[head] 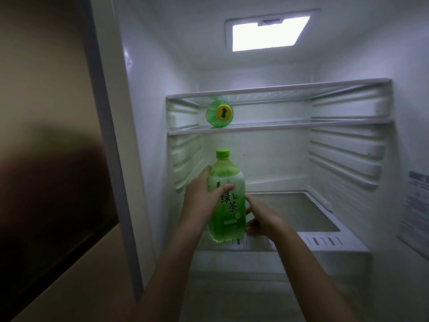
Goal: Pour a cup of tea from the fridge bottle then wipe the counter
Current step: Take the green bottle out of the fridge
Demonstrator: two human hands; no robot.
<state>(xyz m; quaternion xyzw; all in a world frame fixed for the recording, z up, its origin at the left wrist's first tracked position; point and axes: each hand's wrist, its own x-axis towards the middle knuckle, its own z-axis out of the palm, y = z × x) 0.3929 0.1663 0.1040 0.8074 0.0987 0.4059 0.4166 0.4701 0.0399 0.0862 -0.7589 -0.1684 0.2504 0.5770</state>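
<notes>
At front left edge of fridge shelf [325,243]: wrapping fingers of left hand [201,196] round tea bottle [228,206] shoulder, right hand [261,218] round lower side. Risking slippage if wet and heavy.

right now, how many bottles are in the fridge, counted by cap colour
green-capped bottle: 1, upright, gripped by left hand and right hand
yellow-capped bottle: 1, lying on its side on the shelf above
total: 2 bottles
</notes>
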